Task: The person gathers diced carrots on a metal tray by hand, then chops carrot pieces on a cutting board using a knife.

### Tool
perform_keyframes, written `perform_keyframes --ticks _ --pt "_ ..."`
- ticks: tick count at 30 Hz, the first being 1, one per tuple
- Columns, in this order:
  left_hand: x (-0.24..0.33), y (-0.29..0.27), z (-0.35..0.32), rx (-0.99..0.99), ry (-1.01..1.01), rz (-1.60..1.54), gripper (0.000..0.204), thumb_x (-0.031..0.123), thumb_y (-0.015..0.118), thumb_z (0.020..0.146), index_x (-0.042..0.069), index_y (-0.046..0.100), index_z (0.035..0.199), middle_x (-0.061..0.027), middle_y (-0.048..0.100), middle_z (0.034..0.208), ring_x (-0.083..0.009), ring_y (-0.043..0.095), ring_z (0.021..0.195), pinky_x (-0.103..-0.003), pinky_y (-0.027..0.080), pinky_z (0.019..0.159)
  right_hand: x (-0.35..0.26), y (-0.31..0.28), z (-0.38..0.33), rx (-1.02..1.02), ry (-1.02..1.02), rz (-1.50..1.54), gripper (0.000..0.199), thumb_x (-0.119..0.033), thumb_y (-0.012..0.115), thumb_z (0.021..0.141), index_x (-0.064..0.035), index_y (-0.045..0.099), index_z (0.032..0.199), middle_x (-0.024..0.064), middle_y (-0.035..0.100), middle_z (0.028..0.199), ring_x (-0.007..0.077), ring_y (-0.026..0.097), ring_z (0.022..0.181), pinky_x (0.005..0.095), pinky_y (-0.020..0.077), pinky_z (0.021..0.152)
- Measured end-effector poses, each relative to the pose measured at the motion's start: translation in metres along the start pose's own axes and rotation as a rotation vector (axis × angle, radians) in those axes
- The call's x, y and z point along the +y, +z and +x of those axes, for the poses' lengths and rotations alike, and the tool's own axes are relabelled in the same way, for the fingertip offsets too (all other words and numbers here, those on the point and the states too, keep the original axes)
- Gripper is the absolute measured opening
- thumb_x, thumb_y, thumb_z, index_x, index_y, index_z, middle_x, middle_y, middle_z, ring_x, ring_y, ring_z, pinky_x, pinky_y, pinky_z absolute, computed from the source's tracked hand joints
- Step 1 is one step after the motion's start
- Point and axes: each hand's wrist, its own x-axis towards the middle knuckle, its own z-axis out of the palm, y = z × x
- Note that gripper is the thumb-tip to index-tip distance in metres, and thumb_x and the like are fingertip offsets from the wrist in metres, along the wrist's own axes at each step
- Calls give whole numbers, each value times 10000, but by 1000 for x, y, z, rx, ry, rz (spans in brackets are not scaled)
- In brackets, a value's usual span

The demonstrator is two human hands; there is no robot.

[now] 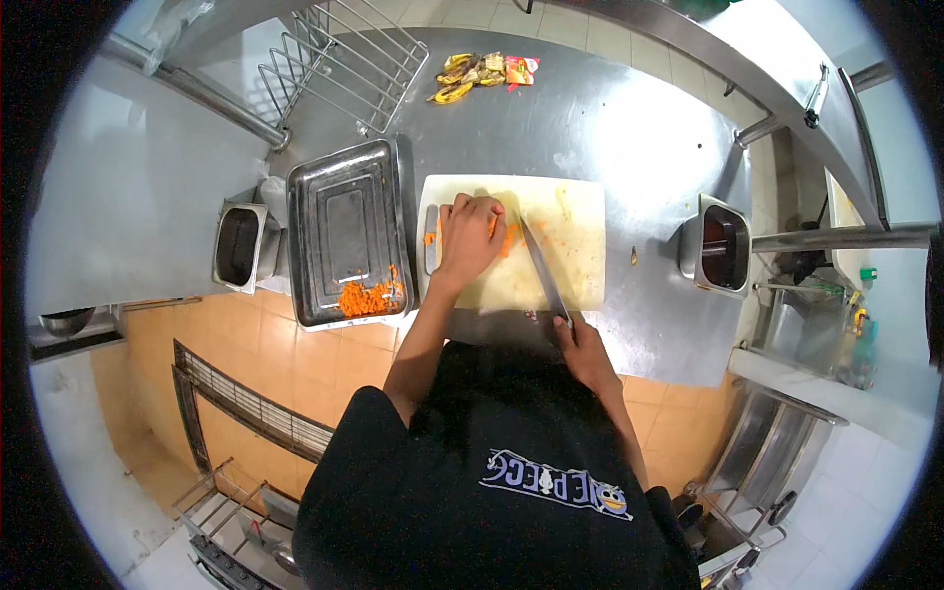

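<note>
Under both hands stretches the steel worktable (pixel 610 128), filling the view ahead of the person. On it, directly beneath the hands, lies the pale cutting board (pixel 575 251). Just left of the left hand sits the rectangular steel tray (pixel 344 197), with a heap of chopped carrot (pixel 366 298) in its near corner. Beyond that tray, far ahead and left of the hands, a wire rack (pixel 339 59) rests on the table. Further left of the tray sits a small steel container (pixel 239 246), and well right of the right hand sits another small steel container (pixel 723 246) with something dark inside.

Now the hands: they are apart. The left hand (pixel 469 239) presses flat, fingers curled, onto orange carrot pieces (pixel 507 239) on the board's left part. The right hand (pixel 582 349) is closed around the handle of a long knife (pixel 543 267) at the board's near edge, its blade running forward and slightly left so the tip sits just beside the left hand's fingers, next to the carrot.

Far ahead of both hands, banana peels and scraps (pixel 470 74) lie near the table's back edge, with a small red packet (pixel 521 69) touching them.
</note>
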Motion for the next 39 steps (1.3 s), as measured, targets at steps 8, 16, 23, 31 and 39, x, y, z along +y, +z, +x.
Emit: perform_keyframes --ticks 8,16,23,31,39 --pt "0 -2 -23 -76 -15 -64 121 160 783 828 156 741 942 -28 752 905 -270 653 983 -447 384 908 4 -5 -4 -53 27 -102 395 -342 518 1125 -13 593 1330 351 692 1133 550 666 1039 565 528 864" --pt "26 1 -35 -189 125 146 137 204 804 794 203 777 929 -5 701 1016 -250 595 1096 -472 356 920 14 -5 -7 16 -21 -58 411 -346 498 1134 -17 550 1374 332 724 991 544 695 953 558 550 808" --pt "24 24 -31 -65 89 213 158 275 821 792 174 791 910 -10 670 1025 -255 558 1078 -479 354 897 23 0 -7 4 45 -9 401 -356 497 1135 -1 577 1304 337 719 958 538 698 939 554 549 796" --pt "29 39 -29 -86 150 270 162 259 786 830 150 766 948 -23 660 1005 -254 553 1059 -475 356 890 23 5 -7 113 -45 -120 356 -341 528 1120 -18 625 1232 317 688 914 513 673 853 553 529 755" --pt "25 40 -34 -30 142 197 96 237 782 892 156 772 942 -23 654 1027 -253 551 1066 -468 353 901 14 2 -4 151 -88 -236 317 -315 512 1116 -34 613 1220 311 713 1028 541 680 952 610 546 825"
